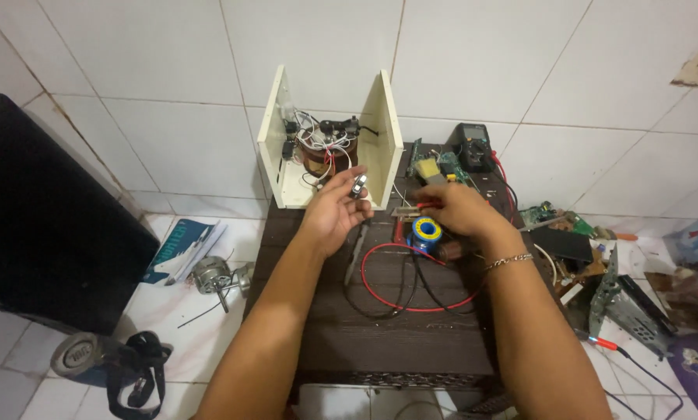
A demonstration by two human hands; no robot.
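Your left hand [335, 211] pinches a small metal part [358, 185] up in front of the open cream casing [383, 128], close for inspection. Your right hand [459, 211], right of the casing, grips a red-handled tool [420, 205] above the solder spool [425, 231] on the tabletop [396, 342].

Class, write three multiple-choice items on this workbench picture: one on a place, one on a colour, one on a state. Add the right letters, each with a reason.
1. Where does the open cream housing stand?
A. At the far edge of the dark table, by the tiled wall
B. On the floor
C. On the black multimeter

2. What colour is the wire loop lying on the table?
A. Green
B. Red
C. White

3. How is the left hand placed?
A. Flat on the table
B. Raised, fingers pinching a small metal part
C. Inside the housing

Key: 1 A, the housing sits at the table's back edge against the tiles. 2 B, the loop is plainly red. 3 B, the part shows between its fingertips.
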